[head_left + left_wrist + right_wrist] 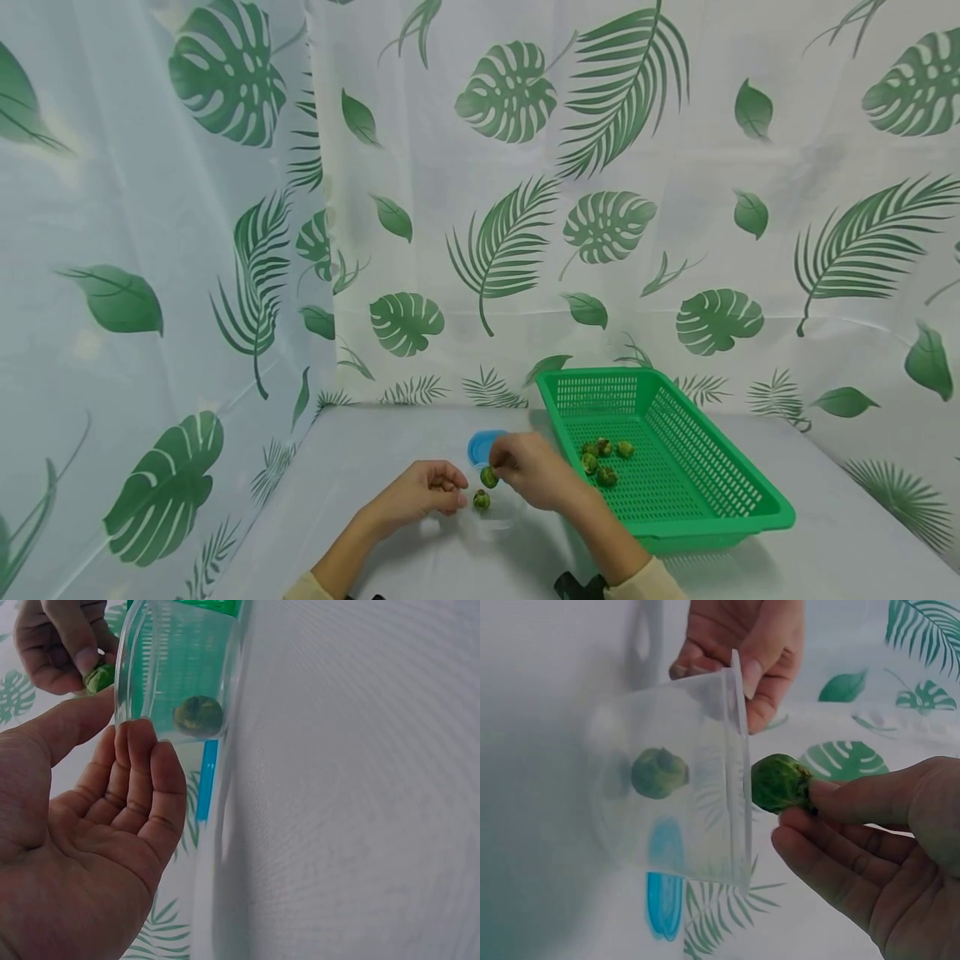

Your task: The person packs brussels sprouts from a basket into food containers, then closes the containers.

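Observation:
A Brussels sprout (780, 784) is pinched between the thumb and fingers of my right hand (531, 471), just above the rim of a clear plastic tub (714, 851). Inside the tub lies another sprout (658, 772), on its bottom. My left hand (426, 493) is at the tub's left side, its fingers loosely bent. In the left wrist view, its fingertips (142, 731) are right at the tub's rim, with the thumb apart from them. The tub stands upright on the table.
Right of the hands stands a green perforated basket (720, 467) with several sprouts (606, 477) at its left side. A blue lid (480, 446) lies behind the tub on the white table (360, 450). Leaf-printed sheets (420, 183) hang at the back and left.

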Demonstrator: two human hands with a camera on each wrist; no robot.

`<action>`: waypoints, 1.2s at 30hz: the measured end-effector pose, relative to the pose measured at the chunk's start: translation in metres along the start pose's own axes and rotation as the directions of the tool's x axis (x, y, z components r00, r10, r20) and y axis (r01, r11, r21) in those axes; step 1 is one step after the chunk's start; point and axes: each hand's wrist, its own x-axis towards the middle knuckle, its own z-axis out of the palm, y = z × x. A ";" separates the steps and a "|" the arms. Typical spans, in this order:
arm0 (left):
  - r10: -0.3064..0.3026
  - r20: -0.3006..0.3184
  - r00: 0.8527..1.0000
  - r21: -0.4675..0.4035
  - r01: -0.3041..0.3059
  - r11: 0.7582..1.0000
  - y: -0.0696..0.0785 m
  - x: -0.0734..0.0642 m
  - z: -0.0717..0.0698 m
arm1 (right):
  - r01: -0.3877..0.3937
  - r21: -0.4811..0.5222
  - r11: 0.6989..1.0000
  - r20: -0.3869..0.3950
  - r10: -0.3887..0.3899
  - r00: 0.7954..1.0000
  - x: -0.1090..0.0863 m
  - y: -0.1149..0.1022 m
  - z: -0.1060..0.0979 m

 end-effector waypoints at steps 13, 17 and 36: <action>0.012 0.001 1.000 -0.022 -0.012 1.000 -0.004 0.003 0.000 | -0.012 0.054 0.998 0.064 0.008 0.998 0.001 0.000 0.009; 0.008 0.007 1.000 -0.022 -0.008 1.000 -0.003 0.002 0.000 | -0.019 0.069 0.997 0.094 0.013 0.995 0.001 -0.001 0.013; 0.005 0.006 1.000 -0.004 -0.005 1.000 -0.003 0.001 0.000 | -0.031 0.126 0.992 0.176 0.008 0.984 0.002 0.000 0.021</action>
